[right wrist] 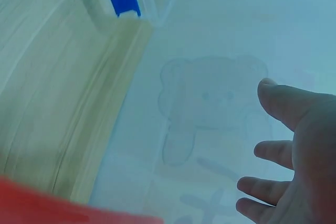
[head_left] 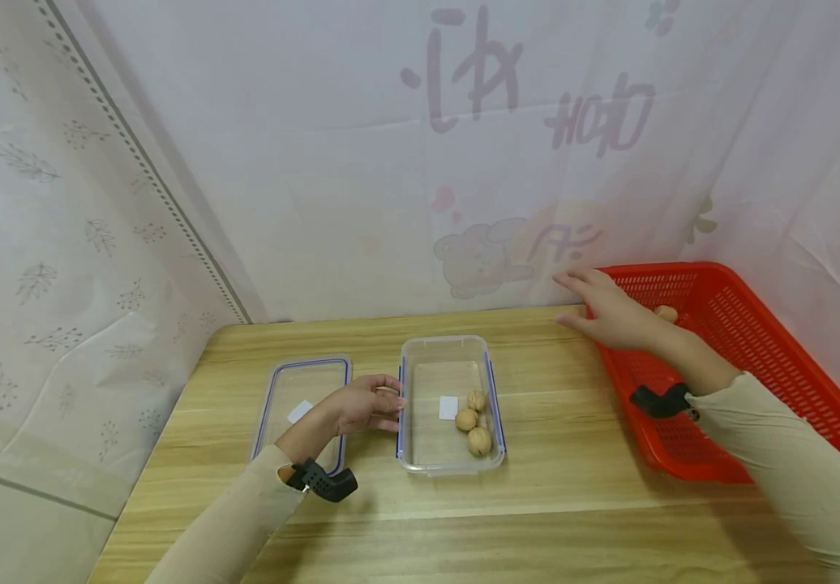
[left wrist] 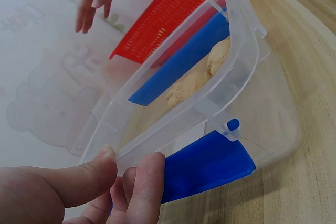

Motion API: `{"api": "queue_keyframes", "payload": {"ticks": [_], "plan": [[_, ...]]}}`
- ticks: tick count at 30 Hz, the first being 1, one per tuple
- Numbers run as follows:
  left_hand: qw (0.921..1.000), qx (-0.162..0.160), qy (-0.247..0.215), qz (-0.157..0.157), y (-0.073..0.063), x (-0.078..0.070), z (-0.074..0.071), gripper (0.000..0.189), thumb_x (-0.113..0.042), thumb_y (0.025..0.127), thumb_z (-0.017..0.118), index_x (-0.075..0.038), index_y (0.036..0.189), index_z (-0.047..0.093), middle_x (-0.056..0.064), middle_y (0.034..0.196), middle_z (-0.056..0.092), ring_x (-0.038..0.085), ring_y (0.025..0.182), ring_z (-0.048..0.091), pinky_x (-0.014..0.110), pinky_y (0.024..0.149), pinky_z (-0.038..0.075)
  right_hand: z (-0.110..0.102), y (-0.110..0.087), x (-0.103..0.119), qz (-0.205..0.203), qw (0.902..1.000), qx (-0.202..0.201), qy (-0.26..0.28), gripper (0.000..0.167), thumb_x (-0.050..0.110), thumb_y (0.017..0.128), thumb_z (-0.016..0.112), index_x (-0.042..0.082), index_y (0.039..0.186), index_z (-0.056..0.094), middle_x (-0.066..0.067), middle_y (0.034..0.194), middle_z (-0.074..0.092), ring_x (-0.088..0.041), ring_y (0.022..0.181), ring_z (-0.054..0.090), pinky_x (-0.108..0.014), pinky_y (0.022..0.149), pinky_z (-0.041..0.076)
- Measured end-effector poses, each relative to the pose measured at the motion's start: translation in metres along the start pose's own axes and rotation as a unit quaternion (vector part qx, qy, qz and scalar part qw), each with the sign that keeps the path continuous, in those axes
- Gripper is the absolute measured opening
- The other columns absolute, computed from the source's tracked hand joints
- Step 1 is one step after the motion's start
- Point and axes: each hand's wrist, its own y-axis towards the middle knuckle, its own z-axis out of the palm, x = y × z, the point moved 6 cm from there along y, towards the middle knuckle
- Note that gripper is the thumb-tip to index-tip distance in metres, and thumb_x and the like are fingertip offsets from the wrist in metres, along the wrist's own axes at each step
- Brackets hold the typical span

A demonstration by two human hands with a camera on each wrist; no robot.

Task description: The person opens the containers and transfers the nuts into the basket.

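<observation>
A clear plastic food container (head_left: 427,365) with blue side clips stands on the table. My left hand (head_left: 370,404) pinches its left rim, thumb on top and fingers by the blue clip (left wrist: 207,166). Three walnuts (head_left: 479,442) lie along the container's right side, beside a white label (head_left: 448,407). My right hand (head_left: 613,312) is raised over the left rim of a red plastic basket (head_left: 792,349), fingers spread and holding nothing. One walnut (head_left: 666,313) shows in the basket behind that hand; the forearm hides part of the inside.
The container's clear lid (head_left: 310,375), edged in blue, lies flat on the left, partly under my left wrist. A pale printed curtain (head_left: 332,203) hangs behind the wooden table (head_left: 420,527) and at both sides.
</observation>
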Motion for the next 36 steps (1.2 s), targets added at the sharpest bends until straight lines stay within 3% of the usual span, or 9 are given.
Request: {"api": "queue_keyframes", "payload": {"ticks": [9,19,36], "plan": [[1.0,0.002,-0.001,0.0,0.0,0.001,-0.001,0.038,0.006,0.102,0.053,0.011,0.136,0.037,0.007,0.097,0.055,0.015,0.086,0.058,0.032,0.081,0.064,0.018,0.008,0.017,-0.015,0.9992,0.026,0.025,0.07,0.026,0.1,0.068,0.002,0.157,0.034,-0.029,0.158,0.028,-0.048,0.147,0.021,-0.071,0.117,0.024],[0.9999,0.008,-0.007,0.002,0.0,-0.001,0.001,0.037,0.007,0.102,0.052,0.011,0.135,0.036,0.006,0.095,0.056,0.014,0.085,0.059,0.031,0.079,0.064,0.043,0.023,0.039,-0.068,0.9955,0.056,0.034,0.068,0.033,0.101,0.066,0.005,0.155,0.039,-0.023,0.157,0.036,-0.043,0.144,0.035,-0.063,0.116,0.036],[0.9999,0.006,-0.005,0.008,0.0,0.0,0.0,0.036,0.007,0.102,0.053,0.011,0.134,0.038,0.006,0.095,0.056,0.015,0.084,0.059,0.032,0.08,0.064,0.074,0.048,0.073,-0.145,0.977,0.143,0.062,0.044,0.02,0.102,0.064,0.007,0.143,0.057,-0.011,0.145,0.056,-0.033,0.138,0.047,-0.053,0.116,0.04]]}}
